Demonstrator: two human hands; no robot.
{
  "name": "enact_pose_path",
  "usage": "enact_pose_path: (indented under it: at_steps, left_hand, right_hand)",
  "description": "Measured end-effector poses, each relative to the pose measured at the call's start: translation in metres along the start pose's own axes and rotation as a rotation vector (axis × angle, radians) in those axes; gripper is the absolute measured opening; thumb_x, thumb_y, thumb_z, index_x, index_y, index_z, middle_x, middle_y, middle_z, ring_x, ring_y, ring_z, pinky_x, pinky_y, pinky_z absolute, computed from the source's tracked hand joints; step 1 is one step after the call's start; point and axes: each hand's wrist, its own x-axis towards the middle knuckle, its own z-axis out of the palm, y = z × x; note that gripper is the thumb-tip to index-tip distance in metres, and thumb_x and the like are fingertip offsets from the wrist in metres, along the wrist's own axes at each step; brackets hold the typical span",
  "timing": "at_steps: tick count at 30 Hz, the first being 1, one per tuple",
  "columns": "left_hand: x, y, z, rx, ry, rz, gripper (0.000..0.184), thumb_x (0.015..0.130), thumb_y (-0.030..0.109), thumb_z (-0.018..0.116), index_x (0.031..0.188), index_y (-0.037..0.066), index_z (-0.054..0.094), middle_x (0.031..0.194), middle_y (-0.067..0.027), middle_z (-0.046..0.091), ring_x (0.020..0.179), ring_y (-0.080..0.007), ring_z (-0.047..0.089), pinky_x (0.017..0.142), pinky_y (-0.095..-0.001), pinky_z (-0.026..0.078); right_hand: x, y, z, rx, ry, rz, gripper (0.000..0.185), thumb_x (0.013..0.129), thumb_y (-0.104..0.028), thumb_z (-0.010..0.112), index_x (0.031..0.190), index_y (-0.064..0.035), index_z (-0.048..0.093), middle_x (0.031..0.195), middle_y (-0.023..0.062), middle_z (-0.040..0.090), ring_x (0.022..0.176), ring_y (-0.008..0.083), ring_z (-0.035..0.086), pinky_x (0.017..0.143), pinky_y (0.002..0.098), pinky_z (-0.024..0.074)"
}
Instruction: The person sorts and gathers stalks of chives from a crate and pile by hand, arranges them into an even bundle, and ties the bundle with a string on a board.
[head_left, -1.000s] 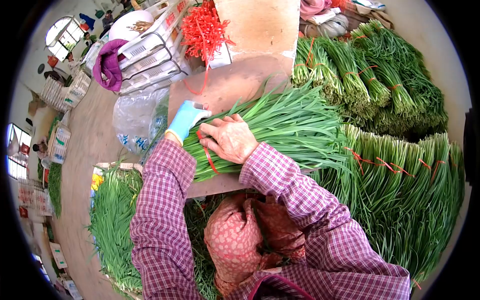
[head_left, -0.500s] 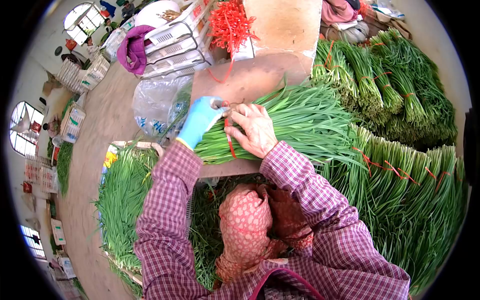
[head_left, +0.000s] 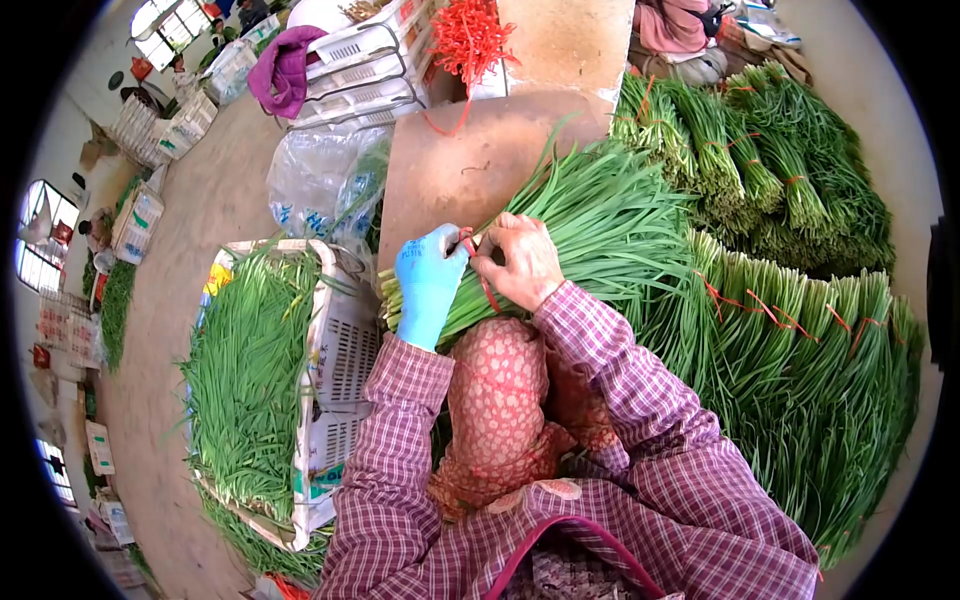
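Observation:
A bundle of long green leafy stalks [head_left: 610, 215] lies across the brown board [head_left: 450, 160], its pale cut ends to the left. Around it runs a red tie [head_left: 487, 290]. My left hand [head_left: 430, 275], in a light blue glove, pinches the tie on top of the bundle near the cut ends. Bare and close beside it, my right hand [head_left: 522, 260] has its thumb and fingers pressed together at the same tie. The fingertips of both hands nearly meet there; the exact shape of the tie between them is too small to tell.
A white crate [head_left: 318, 390] of loose greens stands at the left. Tied bundles [head_left: 790, 320] are stacked at the right. Red ties [head_left: 470, 40] hang beyond the board, beside stacked white crates [head_left: 365, 65] and a plastic bag [head_left: 315, 180]. People work in the far left background.
The bundle has tilted and its cut ends now show nearer my body. Both hands have shifted along with it and drawn together at the tie. More of the left crate has come into view.

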Motion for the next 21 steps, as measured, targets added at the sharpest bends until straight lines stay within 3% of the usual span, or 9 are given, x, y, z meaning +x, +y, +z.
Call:
enact_pose_path:
  at_steps: [2,7,9,12,15,19,21]
  left_hand:
    - [-0.002,-0.002,0.004,-0.008,0.077,0.084,0.02,0.083,0.02,0.068,0.086,0.001,0.065,0.065,-0.0149,0.059,0.054,-0.0091,0.052,0.052,-0.0301,0.042]
    - [-0.008,0.002,0.001,0.012,0.102,0.082,0.018,0.083,0.022,0.068,0.086,0.004,0.066,0.065,-0.0146,0.061,0.052,-0.0171,0.057,0.051,-0.032,0.043]
    - [-0.01,0.005,0.0,0.056,0.107,0.107,0.016,0.083,0.021,0.067,0.086,0.006,0.066,0.064,-0.0146,0.061,0.055,-0.026,0.061,0.052,-0.0345,0.044]
    - [-0.012,0.002,-0.001,0.091,0.123,0.177,0.013,0.083,0.02,0.067,0.088,0.008,0.066,0.068,-0.0154,0.062,0.063,-0.0307,0.063,0.055,-0.0375,0.046]
    - [-0.013,-0.004,0.003,0.134,0.124,0.254,0.01,0.083,0.022,0.065,0.085,0.012,0.063,0.074,-0.0119,0.065,0.066,-0.0326,0.063,0.059,-0.0425,0.048]
    - [-0.015,-0.007,0.0,0.057,0.122,0.332,0.011,0.082,0.019,0.064,0.089,0.01,0.063,0.077,-0.0116,0.065,0.069,-0.032,0.064,0.061,-0.0421,0.049]
    - [-0.019,-0.005,-0.007,0.032,0.024,0.354,0.018,0.082,0.016,0.065,0.095,0.003,0.063,0.089,-0.0161,0.066,0.082,-0.0341,0.063,0.069,-0.04,0.05]
  right_hand:
    - [0.002,0.001,0.001,-0.058,-0.028,0.051,0.012,0.067,-0.019,0.065,0.065,-0.0079,0.064,0.079,0.0088,0.06,0.086,0.0287,0.056,0.084,0.0402,0.04]
    - [0.01,-0.002,0.003,-0.08,-0.105,0.155,0.017,0.064,-0.024,0.065,0.067,-0.0073,0.069,0.082,0.0116,0.064,0.087,0.0303,0.059,0.083,0.0403,0.0422]
    - [0.01,-0.002,0.006,-0.091,-0.084,0.161,0.018,0.064,-0.024,0.065,0.066,-0.0067,0.068,0.081,0.012,0.064,0.085,0.0304,0.06,0.082,0.0405,0.0427]
    - [0.008,-0.001,0.008,-0.074,-0.056,0.16,0.018,0.064,-0.024,0.065,0.064,-0.0057,0.067,0.077,0.013,0.064,0.081,0.0308,0.06,0.079,0.0408,0.0438]
    - [0.006,0.001,0.007,-0.034,-0.037,0.143,0.019,0.064,-0.024,0.066,0.063,-0.0046,0.066,0.074,0.0137,0.063,0.079,0.0312,0.06,0.077,0.0408,0.0446]
    - [0.004,0.004,0.005,0.025,-0.001,0.113,0.019,0.065,-0.022,0.066,0.062,-0.0031,0.065,0.071,0.0138,0.061,0.076,0.0318,0.06,0.073,0.0412,0.0454]
    - [0.004,0.006,0.006,0.039,0.007,0.1,0.018,0.065,-0.021,0.066,0.061,-0.0029,0.064,0.071,0.0137,0.061,0.075,0.0317,0.06,0.073,0.0416,0.0452]
